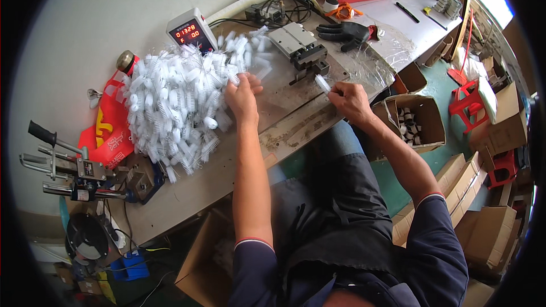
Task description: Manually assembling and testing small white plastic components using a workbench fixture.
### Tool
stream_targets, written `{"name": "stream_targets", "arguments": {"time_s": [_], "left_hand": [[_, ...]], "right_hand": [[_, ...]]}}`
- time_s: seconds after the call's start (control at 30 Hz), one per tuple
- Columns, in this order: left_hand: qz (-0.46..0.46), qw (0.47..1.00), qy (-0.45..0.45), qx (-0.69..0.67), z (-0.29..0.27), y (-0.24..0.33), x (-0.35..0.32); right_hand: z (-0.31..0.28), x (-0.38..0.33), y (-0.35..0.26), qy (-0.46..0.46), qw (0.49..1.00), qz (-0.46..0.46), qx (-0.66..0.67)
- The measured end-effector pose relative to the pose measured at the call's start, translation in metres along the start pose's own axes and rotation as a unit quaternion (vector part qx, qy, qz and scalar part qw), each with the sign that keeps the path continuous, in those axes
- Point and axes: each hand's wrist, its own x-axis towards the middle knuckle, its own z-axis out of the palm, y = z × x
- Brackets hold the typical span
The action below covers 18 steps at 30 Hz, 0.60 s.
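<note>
White bristle brush (322, 83) sits pinched in right hand (350, 102), fingers closed on its stem, tip pointing at the small metal press (301, 51) on the counter (227, 176). Left hand (242, 99) loosely curled, fingertips in the brush pile (176, 108), apparently picking one out; firm grip not clear. Looks like feed step; next needs lining tip w/ press jaws. Cardboard box (418, 119) by counter holds dark/white pieces.

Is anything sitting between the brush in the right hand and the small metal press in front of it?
Nothing visible. The right hand holds the white brush just short of the metal press, with only bare bench between them. The left hand rests at the brush pile, off to the side.
</note>
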Motion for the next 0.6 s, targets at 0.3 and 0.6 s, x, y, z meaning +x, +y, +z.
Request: {"name": "stream_targets", "arguments": {"time_s": [0.3,0.6], "left_hand": [[0.003,0.999,-0.002,0.039,-0.001,-0.002,-0.001],[0.023,0.997,0.000,0.076,0.005,0.002,-0.004]], "right_hand": [[0.033,0.023,-0.003,0.068,0.997,0.005,-0.022],[0.033,0.030,-0.010,0.083,0.996,0.022,-0.027]]}}
